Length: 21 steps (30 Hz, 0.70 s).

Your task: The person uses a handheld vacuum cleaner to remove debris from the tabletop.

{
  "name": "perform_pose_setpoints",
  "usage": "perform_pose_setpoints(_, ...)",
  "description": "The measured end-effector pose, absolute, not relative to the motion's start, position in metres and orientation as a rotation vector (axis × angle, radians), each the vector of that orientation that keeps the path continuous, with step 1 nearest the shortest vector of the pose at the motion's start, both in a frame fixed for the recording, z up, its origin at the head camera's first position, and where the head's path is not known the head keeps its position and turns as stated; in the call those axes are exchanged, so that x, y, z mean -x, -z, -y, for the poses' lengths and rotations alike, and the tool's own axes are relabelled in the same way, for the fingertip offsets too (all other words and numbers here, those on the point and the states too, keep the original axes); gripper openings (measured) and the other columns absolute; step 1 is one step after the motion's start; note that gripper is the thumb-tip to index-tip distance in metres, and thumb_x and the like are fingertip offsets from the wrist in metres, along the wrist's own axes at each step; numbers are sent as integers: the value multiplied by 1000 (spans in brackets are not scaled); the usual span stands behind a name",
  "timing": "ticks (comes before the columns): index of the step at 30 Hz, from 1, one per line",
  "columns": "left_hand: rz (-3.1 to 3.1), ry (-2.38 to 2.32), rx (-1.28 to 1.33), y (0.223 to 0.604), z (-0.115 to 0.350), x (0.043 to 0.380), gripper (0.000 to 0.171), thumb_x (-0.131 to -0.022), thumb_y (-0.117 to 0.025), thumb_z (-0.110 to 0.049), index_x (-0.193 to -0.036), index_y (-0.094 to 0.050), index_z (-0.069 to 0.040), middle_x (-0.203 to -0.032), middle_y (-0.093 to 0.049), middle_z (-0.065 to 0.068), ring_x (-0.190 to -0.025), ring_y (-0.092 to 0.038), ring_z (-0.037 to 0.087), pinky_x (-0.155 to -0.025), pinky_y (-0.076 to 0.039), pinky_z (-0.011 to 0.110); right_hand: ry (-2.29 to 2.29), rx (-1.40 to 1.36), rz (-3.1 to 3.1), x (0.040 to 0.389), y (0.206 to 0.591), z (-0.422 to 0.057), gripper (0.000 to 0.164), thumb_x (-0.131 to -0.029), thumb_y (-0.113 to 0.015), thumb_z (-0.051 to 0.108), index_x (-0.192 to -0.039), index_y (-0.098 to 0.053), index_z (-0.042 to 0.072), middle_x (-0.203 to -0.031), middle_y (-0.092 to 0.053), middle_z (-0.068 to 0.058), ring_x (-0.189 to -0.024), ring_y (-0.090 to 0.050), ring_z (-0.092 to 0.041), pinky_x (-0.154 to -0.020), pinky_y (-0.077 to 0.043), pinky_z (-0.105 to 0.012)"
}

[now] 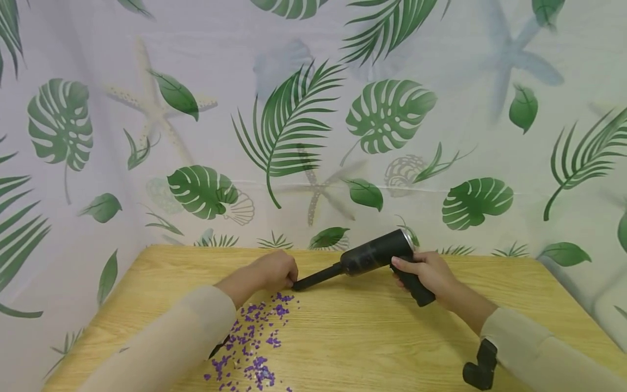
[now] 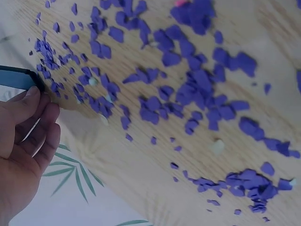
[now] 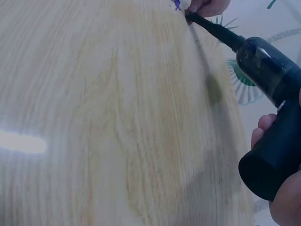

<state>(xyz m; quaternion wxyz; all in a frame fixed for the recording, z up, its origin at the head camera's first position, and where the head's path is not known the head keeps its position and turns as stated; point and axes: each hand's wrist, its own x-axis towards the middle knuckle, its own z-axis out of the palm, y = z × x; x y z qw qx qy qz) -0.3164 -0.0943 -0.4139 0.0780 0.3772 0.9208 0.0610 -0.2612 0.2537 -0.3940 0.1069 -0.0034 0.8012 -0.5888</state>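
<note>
A black handheld vacuum (image 1: 374, 253) with a long thin nozzle (image 1: 318, 276) slants over the far part of the wooden table. My right hand (image 1: 431, 275) grips its handle (image 3: 277, 150), fingers wrapped round it. At the other end, my left hand (image 1: 274, 270) pinches the nozzle near its tip, thumb on the near side in the left wrist view. Small purple paper scraps (image 2: 197, 87) lie scattered on the table just below the left hand, with a few pale bits among them. The nozzle tip is right at the edge of the scraps.
The wooden table (image 1: 362, 337) ends at a white leaf-print cloth (image 1: 303, 120) hung behind it. A black device (image 1: 482, 366) is strapped at the right sleeve. Part of another dark object (image 1: 219, 347) shows beside the left sleeve.
</note>
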Motion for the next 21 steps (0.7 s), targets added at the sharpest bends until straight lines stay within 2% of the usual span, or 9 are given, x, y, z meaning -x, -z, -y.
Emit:
perform_pose_setpoints(7, -2733, -88, -1143, 411, 94, 314, 6, -83, -77, -5, -81, -77, -10, -80, -73, 1, -75, -68, 16, -70, -57, 26, 1765, 49, -2346, 256, 397, -251, 47, -97, -66, 26, -113, -60, -18, -89, -72, -12, -74, -72, -22, -72, -61, -38)
perform_pose_setpoints(15, -2767, -78, -1163, 413, 130, 312, 12, -80, -74, 0, -76, -76, -11, -76, -71, 0, -70, -66, 15, -65, -55, 26, 1784, 33, -2324, 258, 405, -216, 47, -96, -67, 27, -112, -62, -16, -88, -73, -11, -75, -72, -22, -73, -61, -38)
perform_pose_setpoints(21, -2809, -151, -1205, 416, 168, 303, 19, -78, -70, 6, -73, -74, -12, -72, -70, -2, -65, -62, 10, -67, -55, 27, 1788, 85, -2323, 261, 409, -184, 43, -96, -68, 25, -110, -63, -15, -88, -73, -13, -73, -71, -23, -71, -60, -39)
